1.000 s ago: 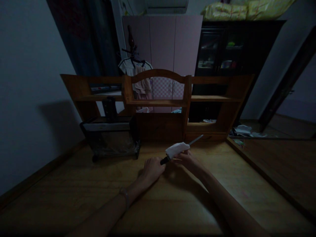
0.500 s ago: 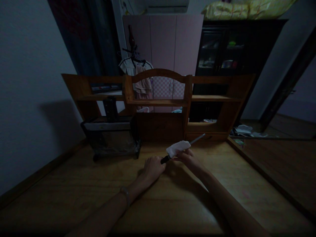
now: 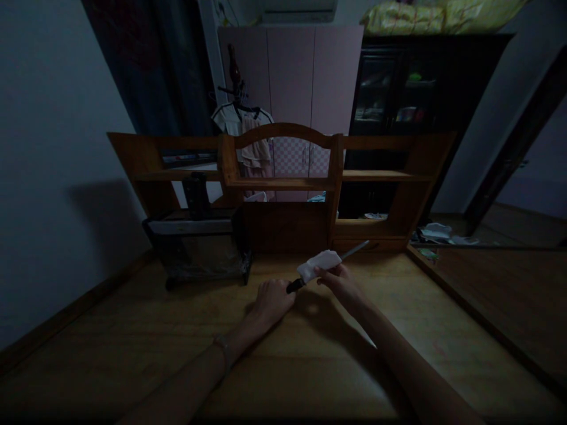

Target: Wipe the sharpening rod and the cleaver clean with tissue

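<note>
My left hand [image 3: 274, 300] is closed around the black handle [image 3: 294, 286] of a knife. The knife's narrow grey blade [image 3: 355, 250] slants up and to the right, above the wooden desk. A folded white tissue [image 3: 319, 264] lies wrapped over the middle of the blade and hides that part. My right hand [image 3: 341, 285] pinches the tissue around the blade from the right, its thumb on the near face and its other fingers mostly hidden behind.
On the left of the wooden desk [image 3: 177, 342] stands a dark box-shaped appliance [image 3: 199, 248] with a black upright part on top. A wooden shelf unit [image 3: 283, 184] runs along the far edge, with a drawer at right. A wall [image 3: 48, 177] borders the left side.
My right thumb has come up onto the near face of the tissue, and the right fingers have shifted slightly. My left hand keeps its hold on the handle.
</note>
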The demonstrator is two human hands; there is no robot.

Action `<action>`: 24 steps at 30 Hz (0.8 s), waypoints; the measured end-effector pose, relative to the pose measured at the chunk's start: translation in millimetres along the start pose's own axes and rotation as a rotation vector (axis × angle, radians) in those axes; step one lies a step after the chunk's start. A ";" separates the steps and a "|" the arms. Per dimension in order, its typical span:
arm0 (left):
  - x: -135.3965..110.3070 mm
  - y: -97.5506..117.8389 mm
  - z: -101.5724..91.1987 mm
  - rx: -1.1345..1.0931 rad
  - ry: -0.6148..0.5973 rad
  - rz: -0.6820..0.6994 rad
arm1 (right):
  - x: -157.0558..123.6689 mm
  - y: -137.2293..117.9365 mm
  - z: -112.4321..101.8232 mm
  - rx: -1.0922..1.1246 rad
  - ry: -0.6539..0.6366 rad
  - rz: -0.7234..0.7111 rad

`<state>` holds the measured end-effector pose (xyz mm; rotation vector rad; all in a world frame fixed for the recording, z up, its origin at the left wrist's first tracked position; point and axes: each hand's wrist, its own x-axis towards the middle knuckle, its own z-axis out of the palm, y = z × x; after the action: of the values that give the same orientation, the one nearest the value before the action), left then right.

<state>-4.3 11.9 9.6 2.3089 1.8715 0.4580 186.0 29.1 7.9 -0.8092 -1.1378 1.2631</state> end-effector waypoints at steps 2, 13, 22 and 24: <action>0.1 0.4 -1.1 0.013 -0.004 -0.010 | 0.9 -0.4 1.0 0.014 0.026 -0.034; 1.9 -0.3 0.1 -0.002 -0.028 -0.014 | 4.7 -0.7 -0.9 0.314 0.084 0.093; -1.5 7.9 -5.7 -0.047 -0.078 -0.059 | 3.9 -21.5 -4.9 0.432 0.011 0.133; -1.8 7.3 -6.5 -0.039 -0.058 -0.036 | 3.1 -22.3 -4.8 0.426 -0.006 0.117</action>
<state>0.1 7.9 17.6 2.2354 1.8576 0.4142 197.0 28.9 28.1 -0.5552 -0.7920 1.5381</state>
